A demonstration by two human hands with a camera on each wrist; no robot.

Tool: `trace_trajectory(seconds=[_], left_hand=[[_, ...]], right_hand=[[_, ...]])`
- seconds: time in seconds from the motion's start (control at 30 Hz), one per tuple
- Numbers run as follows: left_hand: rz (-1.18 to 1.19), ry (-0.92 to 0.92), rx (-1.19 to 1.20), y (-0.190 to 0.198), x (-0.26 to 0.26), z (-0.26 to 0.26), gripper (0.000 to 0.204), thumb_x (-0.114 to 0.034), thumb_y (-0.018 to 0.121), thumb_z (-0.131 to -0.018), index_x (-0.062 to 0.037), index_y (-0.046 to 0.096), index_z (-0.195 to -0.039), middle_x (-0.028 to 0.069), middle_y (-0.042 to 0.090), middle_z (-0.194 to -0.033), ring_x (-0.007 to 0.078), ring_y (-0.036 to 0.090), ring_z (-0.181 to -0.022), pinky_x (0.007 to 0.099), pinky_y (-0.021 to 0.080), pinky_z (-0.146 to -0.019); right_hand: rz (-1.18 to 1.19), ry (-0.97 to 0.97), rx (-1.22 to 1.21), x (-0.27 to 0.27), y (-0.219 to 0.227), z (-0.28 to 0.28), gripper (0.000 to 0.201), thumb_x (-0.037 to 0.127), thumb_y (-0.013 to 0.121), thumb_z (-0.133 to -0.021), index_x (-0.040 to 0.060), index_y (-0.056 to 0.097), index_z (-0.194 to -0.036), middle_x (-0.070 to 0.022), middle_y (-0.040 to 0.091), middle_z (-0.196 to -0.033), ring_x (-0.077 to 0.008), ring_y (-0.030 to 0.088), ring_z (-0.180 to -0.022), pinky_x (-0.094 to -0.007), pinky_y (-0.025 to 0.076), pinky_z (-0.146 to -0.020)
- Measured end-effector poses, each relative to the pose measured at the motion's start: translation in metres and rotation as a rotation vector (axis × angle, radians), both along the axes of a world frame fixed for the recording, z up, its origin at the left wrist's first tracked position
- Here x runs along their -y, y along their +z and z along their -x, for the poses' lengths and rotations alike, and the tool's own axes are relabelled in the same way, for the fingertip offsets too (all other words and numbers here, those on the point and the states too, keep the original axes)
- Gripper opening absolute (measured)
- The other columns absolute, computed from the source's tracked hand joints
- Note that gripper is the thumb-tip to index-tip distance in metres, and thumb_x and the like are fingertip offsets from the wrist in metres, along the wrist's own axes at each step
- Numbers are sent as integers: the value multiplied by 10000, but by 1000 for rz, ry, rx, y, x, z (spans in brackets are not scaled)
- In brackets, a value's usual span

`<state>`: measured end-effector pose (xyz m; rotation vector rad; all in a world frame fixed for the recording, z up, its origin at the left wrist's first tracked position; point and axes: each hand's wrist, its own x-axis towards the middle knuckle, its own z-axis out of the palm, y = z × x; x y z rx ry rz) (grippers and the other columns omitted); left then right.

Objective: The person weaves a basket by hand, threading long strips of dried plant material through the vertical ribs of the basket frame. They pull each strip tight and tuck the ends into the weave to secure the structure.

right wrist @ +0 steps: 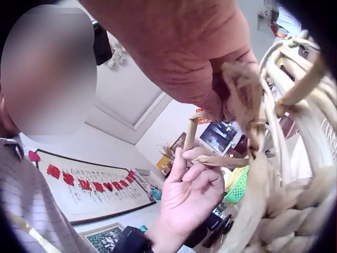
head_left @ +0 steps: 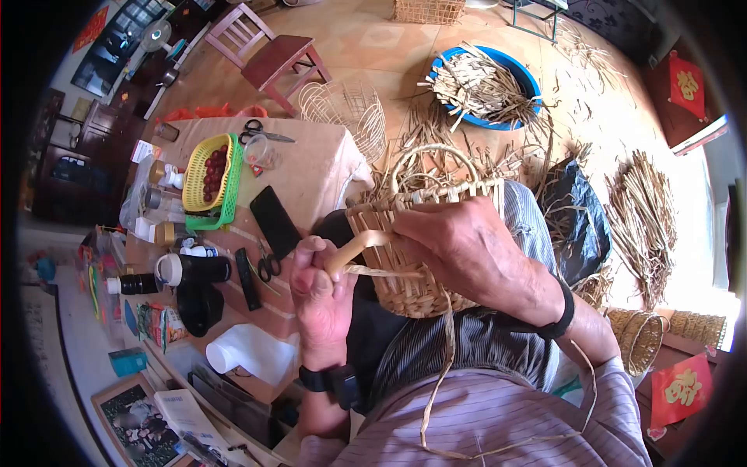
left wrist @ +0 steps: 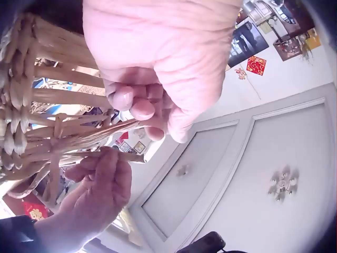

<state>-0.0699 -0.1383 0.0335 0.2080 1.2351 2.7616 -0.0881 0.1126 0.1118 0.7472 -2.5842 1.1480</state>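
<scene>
A woven basket (head_left: 412,288) with a looped handle rests on the person's lap. The left hand (head_left: 320,292) pinches the end of a flat strand (head_left: 381,272) that runs to the basket's side; a thicker bent strip (head_left: 358,247) also reaches its fingers. At the rim, the right hand (head_left: 467,241) grips the other end of that strip, its fingertips partly hidden. In the left wrist view the left hand (left wrist: 158,58) holds the strand, with the right hand (left wrist: 95,203) below. The right wrist view shows the left hand (right wrist: 192,195) beyond the right hand (right wrist: 184,52).
At the left, a table (head_left: 319,156) bears scissors (head_left: 268,266), a phone (head_left: 274,222), bottles and a yellow basket (head_left: 208,173) of red fruit. Beyond stand a blue basin (head_left: 529,82) of strips and a chair (head_left: 284,62). Dry stalks (head_left: 642,226) lie at right; a long strand hangs over the lap.
</scene>
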Motion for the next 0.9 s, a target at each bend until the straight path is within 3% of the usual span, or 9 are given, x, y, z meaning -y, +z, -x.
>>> trace_trajectory(seconds=[0.33,0.43,0.47,0.53,0.57,0.63,0.73,0.77,0.9], left_hand=[[133,-51,50,0,15,-23,497,-490,696,-1103,-30,635,-1281,35,660,-888,129,558,-668,298,443,-664],[150,-219,-3,-22,30,-22,369,-347,671,-1136,-8,628,-1274,41,650,-801,114,496,-641,320,421,-642],[163,-286,-43,-29,34,-20,326,-299,663,-1147,0,626,-1272,42,647,-772,109,475,-632,327,413,-634],[266,-340,-41,-28,30,-23,254,-244,654,-1160,6,648,-1206,36,620,-702,101,448,-597,318,405,-614],[354,-329,-12,-26,28,-26,242,-236,654,-1161,5,671,-1143,27,597,-660,98,441,-571,302,404,-602],[391,-338,88,-13,21,-34,232,-212,696,-1141,20,706,-1135,-1,607,-689,54,519,-598,243,426,-583],[403,-381,58,-11,22,-32,191,-143,755,-1097,13,706,-1198,-2,679,-840,44,615,-736,222,480,-660],[390,-367,38,-9,19,-29,196,-119,766,-1085,14,705,-1216,-4,700,-901,40,637,-786,215,490,-686],[815,-136,-116,8,-8,-24,325,33,822,-958,-38,726,-1260,-5,672,-975,74,632,-825,265,520,-725]], right_hand=[[61,221,-84,40,29,9,329,92,765,-818,59,712,-1141,-103,637,-931,-332,739,-894,-442,607,-709],[94,445,-309,81,26,-12,304,203,757,-826,22,705,-1065,-142,679,-1147,-383,704,-1156,-461,626,-929],[-121,316,-418,98,29,-34,292,264,726,-867,38,740,-1051,-160,707,-1279,-403,645,-1336,-524,572,-1097],[-281,575,-653,125,20,-64,322,271,703,-861,58,791,-1085,-187,694,-1422,-422,549,-1471,-652,386,-1268],[-177,696,-627,136,12,-75,262,231,708,-855,68,759,-1054,-148,717,-1283,-368,626,-1358,-578,517,-1160],[184,621,-445,148,2,-92,326,241,680,-896,31,767,-1129,-119,704,-1253,-347,628,-1334,-490,471,-1151],[-52,499,-161,95,27,-79,271,183,693,-852,11,698,-1061,-98,632,-1114,-296,689,-1081,-386,571,-960],[-61,276,-185,76,22,-72,275,161,741,-833,70,690,-1088,-87,592,-1024,-209,672,-924,-317,588,-669],[-329,-291,190,17,2,-71,442,280,884,-850,47,605,-1103,-121,549,-1033,-315,645,-949,-440,577,-690]])
